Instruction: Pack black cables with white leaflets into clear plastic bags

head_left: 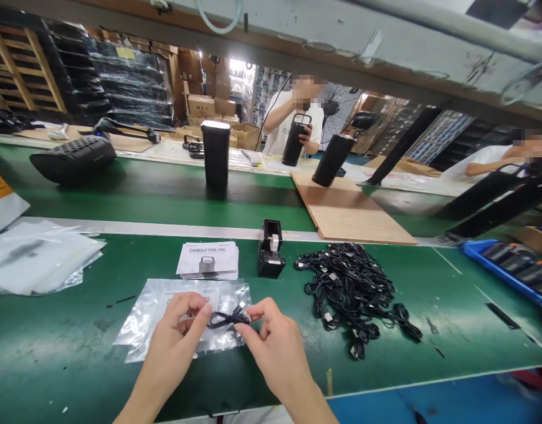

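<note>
A small bundled black USB cable (227,320) is stretched between my two hands, above a clear plastic bag (141,321) that lies on the green bench. My left hand (176,330) pinches its left end between thumb and forefinger. At the plug side, my right hand (275,338) grips the other end with thumb and fingertips. A printed leaflet seems to show through the bag, partly hidden by my fingers. Just behind sits a stack of printed manuals (209,259). To the right is a tangled heap of black cables (346,288).
A black tape dispenser (271,250) stands behind my hands. Clear bags (41,259) are piled at left. Black speakers (215,154) stand on the green belt, one on a wooden board (354,215). A blue tray (509,277) is at right. Across the line, a person (293,118) holds a speaker.
</note>
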Demonstrator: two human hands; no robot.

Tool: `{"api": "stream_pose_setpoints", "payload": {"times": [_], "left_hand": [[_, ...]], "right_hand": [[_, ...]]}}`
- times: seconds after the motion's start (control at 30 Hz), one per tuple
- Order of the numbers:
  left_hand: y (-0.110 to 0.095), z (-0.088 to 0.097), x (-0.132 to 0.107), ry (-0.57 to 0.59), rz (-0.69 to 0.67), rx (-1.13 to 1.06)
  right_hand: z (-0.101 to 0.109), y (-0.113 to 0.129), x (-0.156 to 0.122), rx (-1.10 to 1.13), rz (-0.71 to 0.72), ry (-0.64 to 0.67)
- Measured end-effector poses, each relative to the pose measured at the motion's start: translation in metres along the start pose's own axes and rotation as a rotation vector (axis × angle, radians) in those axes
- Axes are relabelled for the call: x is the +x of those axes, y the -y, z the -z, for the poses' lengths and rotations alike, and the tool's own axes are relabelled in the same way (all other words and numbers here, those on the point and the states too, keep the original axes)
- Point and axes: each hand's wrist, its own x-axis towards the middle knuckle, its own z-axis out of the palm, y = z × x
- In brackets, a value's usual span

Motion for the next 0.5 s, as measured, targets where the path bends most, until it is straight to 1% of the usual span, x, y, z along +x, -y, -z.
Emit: {"api": "stream_pose_setpoints", "payload": {"times": [0.1,0.13,0.17,0.23,0.3,0.37,0.43,0.5], "left_hand": [[-0.001,-0.004,-0.005,0.05,-0.03,0.008],[-0.002,-0.004,-0.007,0.057,-0.038,0.018],[-0.003,-0.004,-0.007,0.056,-0.047,0.032],[-0.008,-0.002,-0.005,0.039,-0.074,0.052],[-0.016,0.003,-0.002,0.008,-0.097,0.043],[-0.026,0.009,0.003,-0.031,-0.11,0.012],[-0.036,0.015,0.009,-0.081,-0.122,-0.004],[-0.042,0.023,0.016,-0.153,-0.137,-0.024]], "right_hand": [[-0.015,-0.001,0.001,0.048,-0.032,-0.047],[-0.019,0.001,0.002,0.085,-0.03,-0.037],[-0.02,0.003,0.003,0.128,-0.017,-0.006],[-0.018,0.009,0.005,0.208,0.039,0.105],[-0.01,0.019,0.009,0.224,0.14,0.243],[0.0,0.032,0.016,0.152,0.289,0.328],[0.01,0.049,0.029,0.036,0.445,0.346],[0.021,0.068,0.046,-0.061,0.558,0.334]]}}
